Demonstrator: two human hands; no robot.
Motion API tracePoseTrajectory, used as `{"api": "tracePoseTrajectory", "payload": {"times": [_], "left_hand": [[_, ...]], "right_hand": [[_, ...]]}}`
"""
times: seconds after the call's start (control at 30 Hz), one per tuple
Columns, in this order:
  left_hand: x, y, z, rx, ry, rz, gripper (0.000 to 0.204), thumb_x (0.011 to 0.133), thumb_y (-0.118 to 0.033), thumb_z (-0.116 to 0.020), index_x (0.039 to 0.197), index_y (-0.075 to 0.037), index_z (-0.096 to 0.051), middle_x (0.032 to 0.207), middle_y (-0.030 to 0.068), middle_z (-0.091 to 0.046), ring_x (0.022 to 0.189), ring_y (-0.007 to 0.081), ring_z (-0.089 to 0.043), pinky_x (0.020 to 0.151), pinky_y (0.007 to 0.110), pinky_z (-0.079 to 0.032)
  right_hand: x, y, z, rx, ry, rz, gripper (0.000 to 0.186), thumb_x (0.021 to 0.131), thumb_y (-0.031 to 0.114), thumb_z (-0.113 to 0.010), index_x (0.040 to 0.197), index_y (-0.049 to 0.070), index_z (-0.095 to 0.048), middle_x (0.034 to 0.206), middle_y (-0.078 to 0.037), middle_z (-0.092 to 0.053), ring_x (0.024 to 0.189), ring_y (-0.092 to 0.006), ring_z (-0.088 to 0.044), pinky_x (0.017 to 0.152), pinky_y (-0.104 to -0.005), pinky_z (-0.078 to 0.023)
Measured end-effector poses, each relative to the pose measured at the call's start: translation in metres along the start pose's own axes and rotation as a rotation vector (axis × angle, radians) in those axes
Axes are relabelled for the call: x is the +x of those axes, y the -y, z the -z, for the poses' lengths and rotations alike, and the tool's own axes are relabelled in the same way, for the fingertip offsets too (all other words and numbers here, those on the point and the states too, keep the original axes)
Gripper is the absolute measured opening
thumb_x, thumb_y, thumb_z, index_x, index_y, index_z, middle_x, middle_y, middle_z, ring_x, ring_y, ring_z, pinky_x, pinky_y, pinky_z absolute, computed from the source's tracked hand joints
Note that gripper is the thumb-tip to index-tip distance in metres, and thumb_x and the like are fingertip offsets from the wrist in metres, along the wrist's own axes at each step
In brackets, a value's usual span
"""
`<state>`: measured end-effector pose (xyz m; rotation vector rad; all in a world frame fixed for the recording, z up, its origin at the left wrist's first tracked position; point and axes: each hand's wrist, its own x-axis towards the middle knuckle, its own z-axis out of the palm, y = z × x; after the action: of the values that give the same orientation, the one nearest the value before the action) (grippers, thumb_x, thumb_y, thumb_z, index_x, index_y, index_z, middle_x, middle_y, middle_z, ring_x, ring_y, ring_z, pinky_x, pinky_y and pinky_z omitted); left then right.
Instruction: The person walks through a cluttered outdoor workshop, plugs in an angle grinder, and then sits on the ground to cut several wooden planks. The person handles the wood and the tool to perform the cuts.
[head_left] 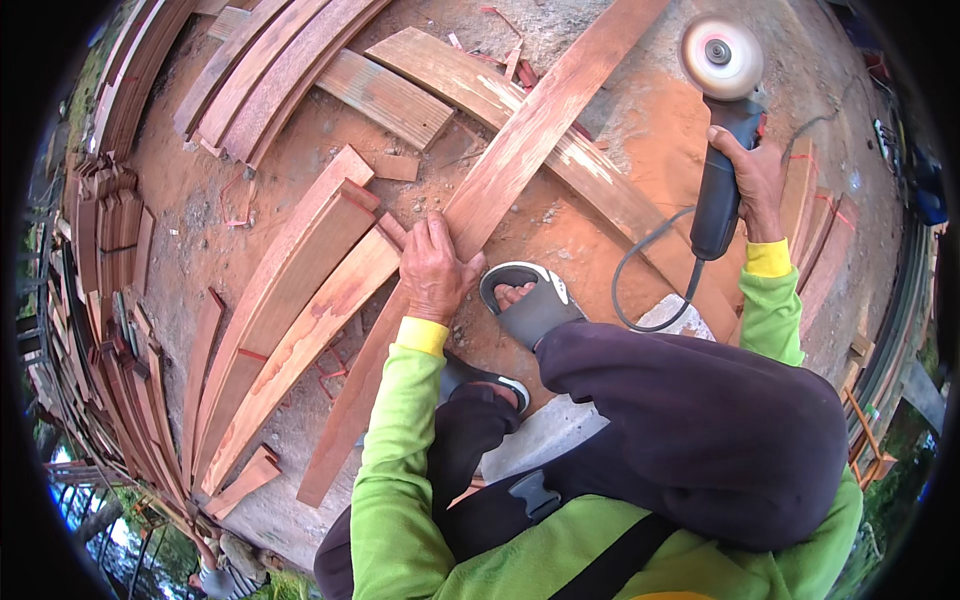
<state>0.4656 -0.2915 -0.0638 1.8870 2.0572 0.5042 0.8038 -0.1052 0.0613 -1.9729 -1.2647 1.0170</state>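
A long reddish-brown wooden plank (545, 125) slants from the top right to the lower left in front of me. My left hand (432, 268) grips it near its middle, fingers curled over the far edge. Beneath it crosses a second, lighter board (625, 205) with a rough, patchy face. On the right, my right hand (752, 185) is wrapped around the black body of an angle grinder (718, 200). The grinder's round pale disc (733, 78) points away from me, held apart from the plank. Whether the disc is spinning, I cannot tell.
A grey power cable (625, 270) loops down from the grinder. Boards (290, 80) are stacked at the upper left, with more (300, 290) left of my feet. Tied planks (815, 215) stand at the right. My sandalled foot (525, 300) is close to the plank.
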Motion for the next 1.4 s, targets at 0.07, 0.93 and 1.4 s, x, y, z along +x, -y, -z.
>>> {"api": "tracePoseTrajectory", "payload": {"times": [0.07, 0.93, 1.4], "left_hand": [[0.007, -0.008, -0.007, -0.042, -0.005, 0.013, 0.078, 0.056, -0.026, -0.085, 0.12, 0.003, -0.051, 0.102, 0.0183, -0.056, 0.094, 0.0361, -0.058, 0.081, 0.042, -0.05], [0.004, -0.019, -0.043, -0.095, -0.028, 0.01, 0.088, 0.057, -0.022, -0.082, 0.134, 0.002, -0.045, 0.109, 0.0188, -0.053, 0.101, 0.0359, -0.053, 0.086, 0.043, -0.044], [0.024, -0.015, -0.041, -0.075, -0.032, 0.049, 0.087, 0.058, -0.025, -0.085, 0.131, -0.001, -0.047, 0.109, 0.0163, -0.053, 0.102, 0.0349, -0.053, 0.088, 0.044, -0.042]], "right_hand": [[-0.002, 0.002, -0.001, 0.002, -0.006, 0.011, 0.029, 0.073, 0.022, -0.079, 0.086, 0.0, -0.065, 0.069, -0.004, -0.062, 0.051, -0.0104, -0.057, 0.045, -0.0269, -0.045], [-0.003, -0.008, -0.009, -0.012, 0.085, -0.001, 0.038, 0.073, 0.025, -0.079, 0.096, -0.002, -0.063, 0.074, -0.003, -0.061, 0.058, -0.01, -0.056, 0.051, -0.0266, -0.045], [-0.015, 0.002, -0.019, -0.013, 0.106, 0.04, 0.038, 0.072, 0.025, -0.079, 0.094, -0.002, -0.063, 0.074, -0.004, -0.061, 0.057, -0.0108, -0.057, 0.05, -0.027, -0.046]]}}
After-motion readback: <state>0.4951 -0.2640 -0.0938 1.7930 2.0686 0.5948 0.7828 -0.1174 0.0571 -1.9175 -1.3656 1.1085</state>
